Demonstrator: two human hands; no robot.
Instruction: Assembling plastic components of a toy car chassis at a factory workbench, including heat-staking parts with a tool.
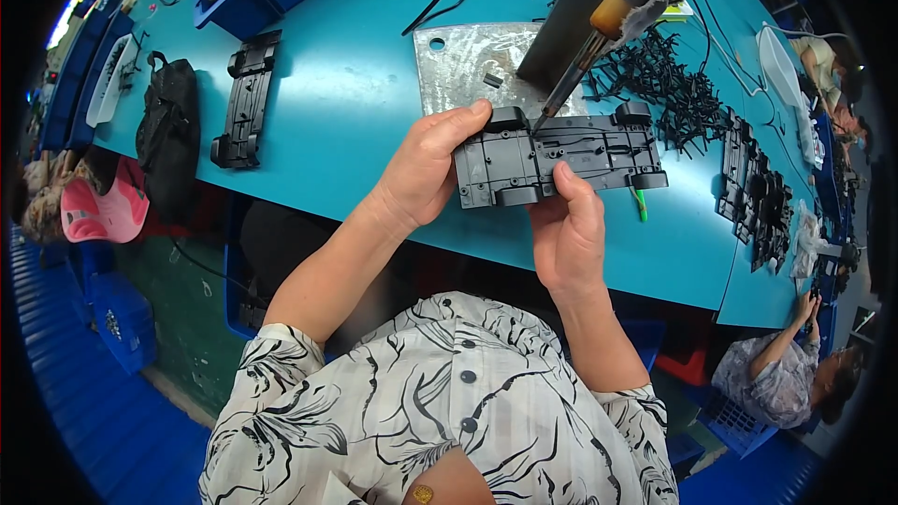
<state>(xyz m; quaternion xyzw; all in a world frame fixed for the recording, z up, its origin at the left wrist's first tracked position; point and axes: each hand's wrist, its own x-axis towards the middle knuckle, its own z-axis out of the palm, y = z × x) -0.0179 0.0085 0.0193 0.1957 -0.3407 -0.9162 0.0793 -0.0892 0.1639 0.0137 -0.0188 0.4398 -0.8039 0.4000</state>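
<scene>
Both my hands hold a black plastic toy car chassis (pixel 603 157), its underside with moulded ribs facing up and black wheels along both long sides. My left hand (pixel 426 166) grips its left end, thumb on the upper corner by a wheel. My right hand (pixel 569 229) is closed on the near edge at the middle, its thumb lying on top and its fingers hidden beneath. A soldering iron (pixel 572 75), fixed on a stand with its orange-brown collar wrapped in grey cloth, slants down; its tip meets or hovers just over the chassis.
Behind the chassis lies a scuffed metal plate (pixel 458 56) with a metal block (pixel 561 33). Small black parts (pixel 655 84) are heaped to the right, near stacked chassis (pixel 748 192). Another chassis (pixel 248 98) and a black bag (pixel 168 126) lie left. A co-worker (pixel 776 365) sits at right.
</scene>
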